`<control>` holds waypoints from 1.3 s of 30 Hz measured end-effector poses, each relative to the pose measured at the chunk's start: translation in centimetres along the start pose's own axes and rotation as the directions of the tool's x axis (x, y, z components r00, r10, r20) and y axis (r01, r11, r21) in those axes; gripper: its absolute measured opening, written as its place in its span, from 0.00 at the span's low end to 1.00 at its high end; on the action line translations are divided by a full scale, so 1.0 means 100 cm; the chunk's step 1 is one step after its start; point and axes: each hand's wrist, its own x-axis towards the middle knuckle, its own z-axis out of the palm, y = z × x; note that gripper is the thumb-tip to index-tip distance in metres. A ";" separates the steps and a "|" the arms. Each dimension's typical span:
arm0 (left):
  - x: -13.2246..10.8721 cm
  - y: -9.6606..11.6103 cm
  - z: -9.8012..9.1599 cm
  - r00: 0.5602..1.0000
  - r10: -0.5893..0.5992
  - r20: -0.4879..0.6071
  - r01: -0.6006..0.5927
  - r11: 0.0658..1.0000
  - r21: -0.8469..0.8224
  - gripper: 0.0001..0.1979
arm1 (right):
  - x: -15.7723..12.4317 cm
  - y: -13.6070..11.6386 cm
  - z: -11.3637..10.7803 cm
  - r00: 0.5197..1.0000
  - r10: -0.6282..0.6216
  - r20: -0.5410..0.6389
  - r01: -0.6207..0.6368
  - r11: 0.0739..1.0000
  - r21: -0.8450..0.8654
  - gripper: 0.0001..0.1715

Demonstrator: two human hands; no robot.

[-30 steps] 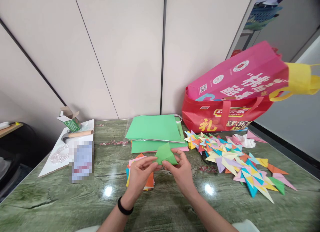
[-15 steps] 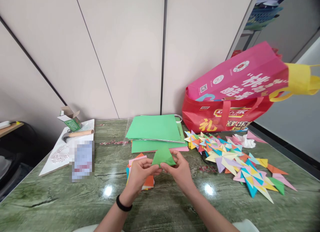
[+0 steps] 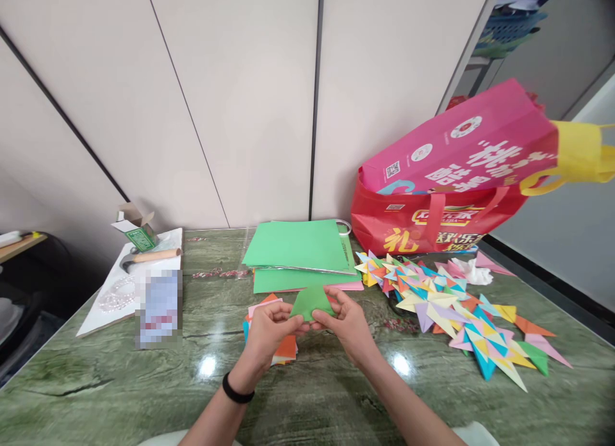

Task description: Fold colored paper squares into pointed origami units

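Observation:
A folded green paper piece (image 3: pixel 311 303) is held just above the green marble table (image 3: pixel 120 382), pinched from both sides. My left hand (image 3: pixel 269 334), with a black band on its wrist, grips the paper's left edge. Its right edge is gripped by my right hand (image 3: pixel 350 327). Under my left hand lies a small stack of folded coloured papers (image 3: pixel 286 346). Behind the hands lies a stack of green paper sheets (image 3: pixel 300 254).
Several colourful folded paper stars (image 3: pixel 446 302) spread over the table to the right. A red bag (image 3: pixel 423 225) and a pink bag (image 3: pixel 461 145) stand at the back right. At the left, a white board (image 3: pixel 103 305) carries a hammer (image 3: pixel 147 258) and a small open box (image 3: pixel 134 231).
The green paper has been lowered and flattened slightly between my hands, its tip now lower. Both hands have stayed in place on it.

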 end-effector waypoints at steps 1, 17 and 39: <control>0.000 0.001 0.000 1.000 0.004 0.007 -0.004 1.000 0.006 0.14 | 0.000 0.000 0.000 1.000 -0.028 0.004 0.028 0.999 -0.047 0.32; 0.002 0.001 -0.004 1.000 0.013 0.003 -0.013 0.997 0.070 0.13 | 0.004 -0.004 -0.009 0.999 -0.030 -0.014 0.028 0.987 -0.160 0.23; 0.003 0.001 -0.006 1.000 0.027 -0.001 -0.027 0.996 0.081 0.13 | 0.001 0.007 -0.006 0.992 -0.047 0.121 0.066 0.986 -0.154 0.25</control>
